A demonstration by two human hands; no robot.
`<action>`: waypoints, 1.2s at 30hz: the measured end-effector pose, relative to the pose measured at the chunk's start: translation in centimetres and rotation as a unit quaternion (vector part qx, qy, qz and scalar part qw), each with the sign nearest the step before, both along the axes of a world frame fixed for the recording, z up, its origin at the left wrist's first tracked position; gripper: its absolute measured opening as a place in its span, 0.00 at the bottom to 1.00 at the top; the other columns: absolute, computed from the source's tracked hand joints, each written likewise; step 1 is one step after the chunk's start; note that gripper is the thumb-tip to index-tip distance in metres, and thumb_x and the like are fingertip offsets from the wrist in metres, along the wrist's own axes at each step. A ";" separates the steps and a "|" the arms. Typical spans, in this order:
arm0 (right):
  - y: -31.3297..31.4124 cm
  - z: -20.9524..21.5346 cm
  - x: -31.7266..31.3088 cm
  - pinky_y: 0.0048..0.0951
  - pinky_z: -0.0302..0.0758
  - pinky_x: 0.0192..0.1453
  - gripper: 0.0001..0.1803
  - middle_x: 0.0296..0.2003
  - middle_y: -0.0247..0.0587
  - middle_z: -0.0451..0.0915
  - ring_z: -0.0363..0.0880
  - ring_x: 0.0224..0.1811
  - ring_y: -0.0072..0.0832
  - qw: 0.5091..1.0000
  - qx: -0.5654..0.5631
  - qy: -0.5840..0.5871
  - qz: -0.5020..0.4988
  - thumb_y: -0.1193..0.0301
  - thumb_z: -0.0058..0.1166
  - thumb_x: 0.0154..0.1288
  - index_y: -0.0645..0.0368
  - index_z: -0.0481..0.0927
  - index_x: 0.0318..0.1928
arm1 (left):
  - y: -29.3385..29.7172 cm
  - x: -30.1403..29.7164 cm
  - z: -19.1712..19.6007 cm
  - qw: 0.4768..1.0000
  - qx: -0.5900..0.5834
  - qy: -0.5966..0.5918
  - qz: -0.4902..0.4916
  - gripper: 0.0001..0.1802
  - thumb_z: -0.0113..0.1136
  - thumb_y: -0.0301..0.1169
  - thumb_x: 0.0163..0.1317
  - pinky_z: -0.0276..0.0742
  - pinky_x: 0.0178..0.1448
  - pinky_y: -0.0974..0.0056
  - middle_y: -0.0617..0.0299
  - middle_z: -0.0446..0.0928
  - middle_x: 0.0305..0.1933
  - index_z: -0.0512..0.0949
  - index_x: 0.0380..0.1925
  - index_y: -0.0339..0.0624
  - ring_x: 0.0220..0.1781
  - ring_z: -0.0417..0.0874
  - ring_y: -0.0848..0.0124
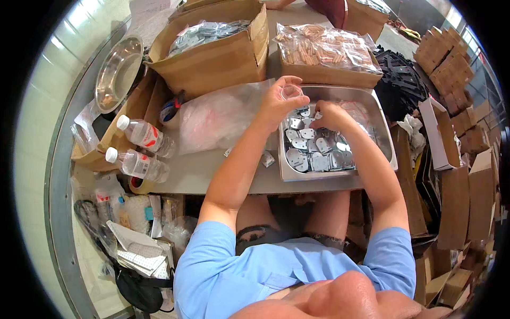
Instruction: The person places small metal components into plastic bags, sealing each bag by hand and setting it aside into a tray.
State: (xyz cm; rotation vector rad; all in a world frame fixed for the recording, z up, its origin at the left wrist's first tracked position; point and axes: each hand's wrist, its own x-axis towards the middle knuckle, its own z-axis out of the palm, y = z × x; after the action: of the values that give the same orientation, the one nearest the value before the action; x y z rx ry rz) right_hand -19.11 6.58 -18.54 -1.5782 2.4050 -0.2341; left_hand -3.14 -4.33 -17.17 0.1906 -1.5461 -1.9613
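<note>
Left hand (274, 105) pinches a clear plastic piece (290, 93) at the metal tray's (329, 176) upper-left corner, right of frame centre, likely for closeness to the metal plates (319, 161). Right hand (331, 115) dips among them; whether its grip pinches any, I cannot tell.

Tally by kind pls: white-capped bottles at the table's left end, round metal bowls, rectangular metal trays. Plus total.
White-capped bottles: 2
Round metal bowl: 1
Rectangular metal tray: 1
Total: 4
</note>
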 end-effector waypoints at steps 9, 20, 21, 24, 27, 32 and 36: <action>0.5 0.5 -1.8 0.35 0.72 0.44 0.15 0.32 0.51 0.80 0.78 0.36 0.41 0.986 -0.053 -0.147 0.060 0.68 0.64 0.45 0.61 0.82 0.35 | -0.8 0.5 -0.8 0.991 0.051 -0.028 -0.121 0.35 0.72 0.24 0.43 0.72 0.47 0.69 0.62 0.71 0.40 0.66 0.53 0.40 0.44 0.72 0.74; -0.2 -1.0 0.3 0.33 0.72 0.47 0.23 0.38 0.51 0.80 0.79 0.41 0.36 0.988 -0.098 -0.112 0.038 0.69 0.67 0.41 0.62 0.79 0.41 | -0.9 0.8 -0.4 0.990 0.061 -0.041 -0.122 0.36 0.71 0.22 0.42 0.72 0.48 0.69 0.62 0.69 0.41 0.65 0.54 0.42 0.48 0.69 0.74; -0.2 -1.0 0.1 0.33 0.72 0.47 0.23 0.38 0.51 0.80 0.79 0.41 0.36 0.988 -0.098 -0.111 0.038 0.69 0.67 0.41 0.62 0.79 0.41 | -0.9 0.8 -0.4 0.990 0.061 -0.041 -0.122 0.36 0.71 0.22 0.42 0.72 0.48 0.69 0.62 0.69 0.41 0.65 0.54 0.42 0.48 0.69 0.74; -0.2 -0.9 -0.6 0.33 0.72 0.47 0.21 0.37 0.50 0.80 0.79 0.40 0.36 0.984 -0.058 -0.155 0.061 0.70 0.66 0.43 0.62 0.79 0.41 | -0.9 0.8 -0.3 0.989 0.055 -0.044 -0.131 0.36 0.72 0.23 0.43 0.71 0.48 0.70 0.62 0.70 0.41 0.66 0.53 0.42 0.48 0.70 0.74; -0.1 0.4 -0.9 0.35 0.72 0.46 0.16 0.36 0.50 0.80 0.78 0.41 0.37 0.980 -0.044 -0.175 0.088 0.70 0.63 0.48 0.63 0.78 0.39 | -1.2 1.0 -0.4 0.986 0.051 -0.065 -0.146 0.35 0.71 0.23 0.43 0.71 0.50 0.70 0.61 0.70 0.41 0.66 0.53 0.41 0.46 0.71 0.73; 1.9 5.0 -1.2 0.18 0.72 0.41 0.12 0.32 0.30 0.76 0.73 0.37 0.15 0.872 -0.228 -0.432 -0.026 0.78 0.58 0.55 0.59 0.76 0.41 | -0.9 1.1 0.1 0.975 -0.008 -0.154 -0.161 0.31 0.70 0.26 0.45 0.72 0.52 0.69 0.58 0.70 0.43 0.68 0.50 0.39 0.49 0.71 0.72; 1.6 5.1 0.1 0.17 0.70 0.38 0.14 0.30 0.29 0.75 0.71 0.34 0.14 0.847 -0.362 -0.379 0.083 0.78 0.60 0.55 0.63 0.76 0.43 | 0.3 0.4 -0.6 0.955 0.081 -0.146 -0.244 0.28 0.70 0.28 0.46 0.77 0.44 0.66 0.62 0.73 0.39 0.69 0.49 0.39 0.41 0.76 0.71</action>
State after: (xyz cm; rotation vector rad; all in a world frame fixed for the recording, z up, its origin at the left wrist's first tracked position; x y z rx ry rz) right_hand -18.97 8.18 -13.41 -1.4954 1.5876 -1.5464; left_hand -2.77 -4.04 -17.76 0.1866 -1.7394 -2.5463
